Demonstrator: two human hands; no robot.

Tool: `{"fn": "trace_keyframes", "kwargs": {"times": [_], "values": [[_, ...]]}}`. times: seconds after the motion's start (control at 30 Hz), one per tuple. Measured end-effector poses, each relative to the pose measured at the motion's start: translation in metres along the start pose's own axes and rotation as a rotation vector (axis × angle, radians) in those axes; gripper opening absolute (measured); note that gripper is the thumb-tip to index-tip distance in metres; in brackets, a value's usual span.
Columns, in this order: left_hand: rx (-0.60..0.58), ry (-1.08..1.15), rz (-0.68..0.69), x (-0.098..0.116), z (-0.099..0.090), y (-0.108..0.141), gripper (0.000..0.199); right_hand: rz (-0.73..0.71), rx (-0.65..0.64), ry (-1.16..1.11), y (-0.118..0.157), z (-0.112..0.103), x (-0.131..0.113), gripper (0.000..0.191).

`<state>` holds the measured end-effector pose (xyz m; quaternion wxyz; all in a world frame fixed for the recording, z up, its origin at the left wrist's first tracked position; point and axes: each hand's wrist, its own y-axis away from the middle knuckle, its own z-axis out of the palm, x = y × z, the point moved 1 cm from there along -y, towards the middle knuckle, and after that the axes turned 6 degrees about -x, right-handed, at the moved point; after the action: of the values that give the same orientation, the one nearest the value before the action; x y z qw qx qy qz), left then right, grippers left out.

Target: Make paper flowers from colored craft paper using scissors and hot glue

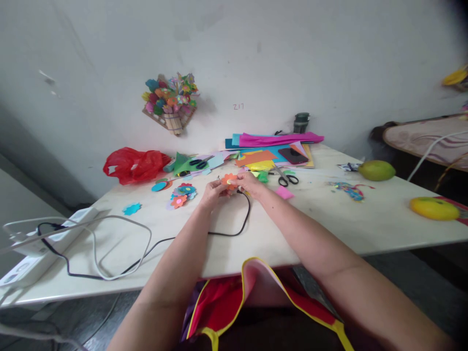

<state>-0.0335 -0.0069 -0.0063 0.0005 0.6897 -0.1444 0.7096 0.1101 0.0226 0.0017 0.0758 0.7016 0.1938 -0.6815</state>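
Note:
An orange paper flower (pixel 228 181) with a pale round centre is held between my two hands over the middle of the table. My left hand (pixel 215 191) pinches its left edge, and my right hand (pixel 248 183) has its fingers closed on the right side. A black cable (pixel 245 222) runs up to a spot just below my right hand. To the left lies a pile of finished paper flowers (pixel 184 194) in blue, orange and lilac. One blue paper flower (pixel 132 209) sits apart, farther left. Blue and orange paper discs (pixel 159 186) lie behind the pile.
Black-handled scissors (pixel 287 179) and a pink paper piece (pixel 284 193) lie right of my hands. Behind are coloured sheets (pixel 258 158), a phone (pixel 293 156), more scissors (pixel 199 163) and a red plastic bag (pixel 133 165). A power strip (pixel 54 243) with cables occupies the left; two fruits (pixel 377 170) stand right.

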Motion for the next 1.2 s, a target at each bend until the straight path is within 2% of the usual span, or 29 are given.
{"fn": "trace_keyframes", "kwargs": {"times": [0.27,0.4,0.73,0.93,1.2], "values": [[0.001,0.011,0.015,-0.008,-0.007,-0.004,0.025,0.03,0.025,-0.012,0.0,-0.001,-0.001,0.024],[0.004,-0.019,0.022,-0.003,-0.003,-0.001,0.029,0.022,-0.02,-0.037,0.002,0.001,-0.003,0.026],[-0.012,-0.024,0.035,0.003,0.003,0.002,0.028,-0.018,0.041,-0.037,-0.003,0.003,0.004,0.021],[0.025,-0.035,0.02,0.002,0.001,0.0,0.026,0.057,-0.033,-0.095,-0.003,-0.003,0.004,0.033],[0.082,0.0,-0.005,-0.004,-0.004,-0.005,0.026,0.04,0.067,-0.1,-0.008,-0.005,0.006,0.022]]}}
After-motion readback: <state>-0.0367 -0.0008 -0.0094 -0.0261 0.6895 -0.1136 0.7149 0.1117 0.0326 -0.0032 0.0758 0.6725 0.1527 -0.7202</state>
